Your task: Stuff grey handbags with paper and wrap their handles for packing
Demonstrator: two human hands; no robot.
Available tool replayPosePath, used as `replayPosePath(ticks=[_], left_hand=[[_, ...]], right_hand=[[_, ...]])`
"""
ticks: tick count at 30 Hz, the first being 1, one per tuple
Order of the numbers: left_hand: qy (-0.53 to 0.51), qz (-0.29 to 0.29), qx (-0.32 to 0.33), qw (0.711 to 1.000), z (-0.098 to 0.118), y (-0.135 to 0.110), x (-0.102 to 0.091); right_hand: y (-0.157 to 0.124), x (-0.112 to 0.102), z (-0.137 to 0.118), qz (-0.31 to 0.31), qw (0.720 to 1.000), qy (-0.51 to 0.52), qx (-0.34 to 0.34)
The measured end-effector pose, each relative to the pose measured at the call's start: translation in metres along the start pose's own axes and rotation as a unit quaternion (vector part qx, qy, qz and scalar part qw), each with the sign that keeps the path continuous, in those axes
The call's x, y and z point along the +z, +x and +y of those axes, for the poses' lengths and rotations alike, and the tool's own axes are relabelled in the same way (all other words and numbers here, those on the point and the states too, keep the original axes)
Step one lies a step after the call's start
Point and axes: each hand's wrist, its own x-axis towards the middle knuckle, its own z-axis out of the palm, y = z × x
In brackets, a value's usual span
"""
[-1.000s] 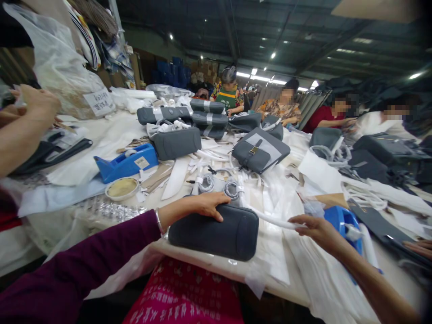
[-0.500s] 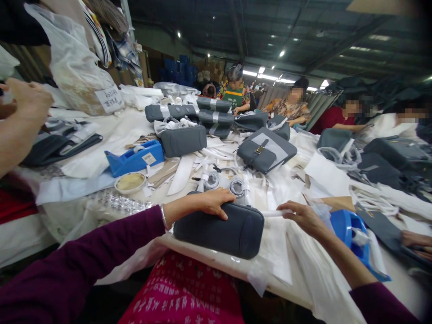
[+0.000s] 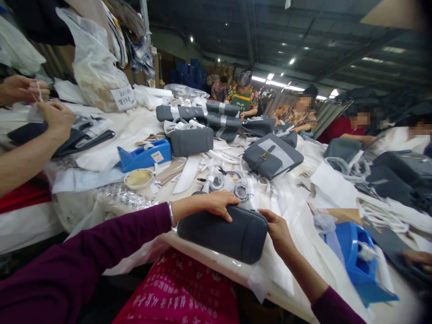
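Left hand (image 3: 218,202) clamped the boxy dark-grey leathery bag (image 3: 219,236), probably steadying it, as next seemed needed; right hand (image 3: 279,230) perhaps gripped; unclear.

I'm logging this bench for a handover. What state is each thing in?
Left hand: gripping the near bag's top edge, thumb on its face
Right hand: fingers bent at that bag's right end
Near bag: lying on the table edge
Buckled bag: tilted, pocket flap down
Banded bags: piled, white bands around them
Coiled cords: looped, beyond the near bag
Round dish: uncovered, pale contents
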Motion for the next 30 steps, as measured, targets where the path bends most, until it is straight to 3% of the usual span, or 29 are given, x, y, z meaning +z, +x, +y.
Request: replayPosePath(ticks=[4, 7, 10, 12, 14, 16, 18, 21, 24, 26, 30], left_hand=[[0.008, 0.003, -0.042, 0.999, 0.002, -0.003, 0.000], [0.021, 0.012, -0.065, 0.998, 0.001, -0.004, 0.005], [0.045, 0.045, -0.089, 0.994, -0.004, 0.000, 0.016], [0.069, 0.069, -0.117, 0.988, -0.008, 0.004, 0.026], [0.089, 0.091, -0.135, 0.983, -0.011, 0.008, 0.036], [0.095, 0.108, -0.143, 0.979, -0.014, 0.010, 0.044], [0.083, 0.130, -0.141, 0.978, -0.016, 0.009, 0.051], [0.055, 0.194, -0.115, 0.973, -0.018, 0.008, 0.054], [0.040, 0.272, -0.088, 0.957, -0.017, 0.019, 0.043], [0.050, 0.289, -0.132, 0.947, -0.017, 0.040, 0.026], [0.061, 0.205, -0.284, 0.935, -0.029, 0.096, -0.008]], right_hand=[[-0.001, -0.004, 0.000, -0.043, 0.997, 0.033, 0.048], [0.002, -0.014, -0.005, -0.085, 0.995, -0.028, 0.045], [-0.003, -0.010, -0.018, 0.022, 0.975, -0.205, -0.085], [-0.012, 0.007, -0.026, 0.076, 0.924, -0.310, -0.210], [-0.022, 0.034, -0.031, 0.047, 0.883, -0.366, -0.289], [-0.030, 0.063, -0.031, 0.014, 0.861, -0.398, -0.316], [-0.033, 0.087, -0.026, 0.020, 0.843, -0.430, -0.323], [-0.030, 0.103, -0.019, 0.041, 0.822, -0.466, -0.324], [-0.027, 0.102, -0.016, 0.040, 0.810, -0.485, -0.328], [-0.027, 0.099, -0.018, 0.036, 0.809, -0.493, -0.319], [-0.031, 0.099, -0.025, 0.037, 0.811, -0.502, -0.297]])
